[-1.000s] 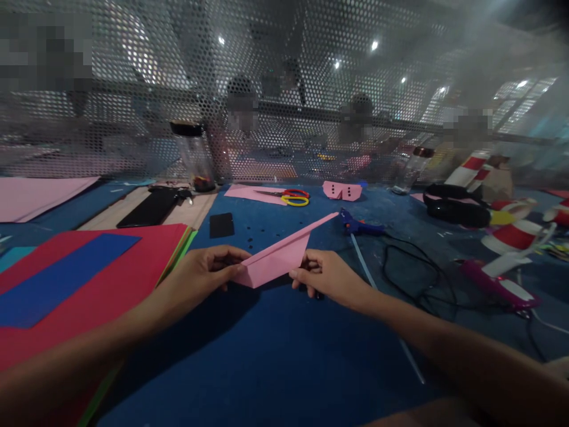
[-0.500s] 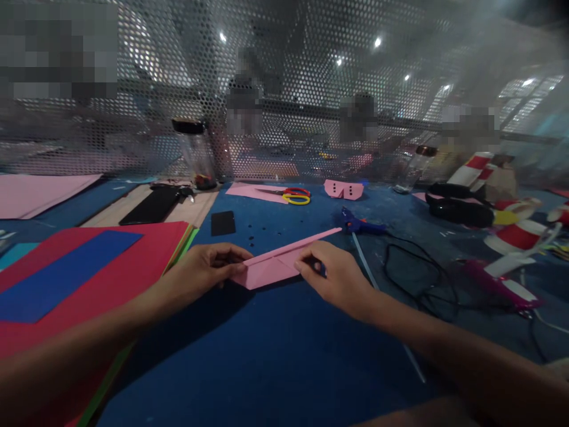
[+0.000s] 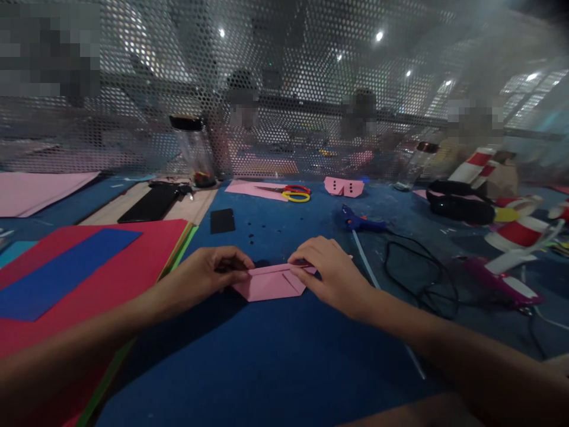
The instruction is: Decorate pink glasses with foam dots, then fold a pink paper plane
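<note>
A folded piece of pink paper (image 3: pixel 269 287) is held between my two hands, low over the blue table. My left hand (image 3: pixel 217 268) pinches its left end between thumb and fingers. At the upper right edge, my right hand (image 3: pixel 326 270) grips the paper with thumb below and fingers on top, hiding that end. A narrow folded strip runs along the top edge, and a slanted crease or flap shows near the right side. Beyond the hands lie a small black card (image 3: pixel 222 221) and several tiny black dots.
Scissors (image 3: pixel 296 193) lie on pink paper at the back, near a pink cutout (image 3: pixel 344 187) with black dots. A blue glue gun (image 3: pixel 362 222) with a looping cord and a purple glue gun (image 3: pixel 504 284) are at right. Red sheets (image 3: pixel 146 249) stack at left; a perforated screen (image 3: pixel 284 71) stands behind.
The pink paper's raised right end has come down, so its top edge is now nearly level. My right hand has shifted its fingers onto that top edge; my left keeps its pinch.
</note>
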`<state>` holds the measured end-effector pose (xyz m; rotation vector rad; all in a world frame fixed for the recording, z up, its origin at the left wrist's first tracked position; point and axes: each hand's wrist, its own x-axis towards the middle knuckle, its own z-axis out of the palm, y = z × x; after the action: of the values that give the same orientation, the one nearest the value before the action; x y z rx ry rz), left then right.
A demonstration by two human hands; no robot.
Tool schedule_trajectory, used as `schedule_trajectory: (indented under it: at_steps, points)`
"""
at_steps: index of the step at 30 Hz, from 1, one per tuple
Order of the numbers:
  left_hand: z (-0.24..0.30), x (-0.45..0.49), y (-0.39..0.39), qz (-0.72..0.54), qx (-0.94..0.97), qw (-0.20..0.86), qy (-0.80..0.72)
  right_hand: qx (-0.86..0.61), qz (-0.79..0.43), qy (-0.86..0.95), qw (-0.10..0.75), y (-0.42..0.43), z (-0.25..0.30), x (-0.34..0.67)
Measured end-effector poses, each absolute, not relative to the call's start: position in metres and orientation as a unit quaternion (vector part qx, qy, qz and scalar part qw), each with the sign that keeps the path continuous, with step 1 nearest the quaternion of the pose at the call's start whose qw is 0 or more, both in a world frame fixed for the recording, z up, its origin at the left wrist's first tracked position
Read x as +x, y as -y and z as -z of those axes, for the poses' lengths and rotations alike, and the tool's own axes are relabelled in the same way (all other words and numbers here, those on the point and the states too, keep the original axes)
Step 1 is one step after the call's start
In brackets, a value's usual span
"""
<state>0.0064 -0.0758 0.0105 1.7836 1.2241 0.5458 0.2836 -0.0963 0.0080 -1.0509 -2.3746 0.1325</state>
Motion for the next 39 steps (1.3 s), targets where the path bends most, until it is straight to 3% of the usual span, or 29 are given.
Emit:
schedule_trajectory:
  at_steps: [15,25,39]
  points:
    - [-0.006,0.005,0.080,-0.204,0.767,0.355,-0.495,-0.415,-0.132,0.865,0.251,0.094,-0.003,0.283]
    - [-0.004,0.016,0.100,-0.237,0.878,0.073,-0.410,-0.421,-0.142,0.862,0.245,0.090,0.001,0.284]
    - [0.000,0.029,0.110,-0.210,0.842,0.232,-0.440,-0.421,-0.146,0.862,0.241,0.089,0.002,0.282]
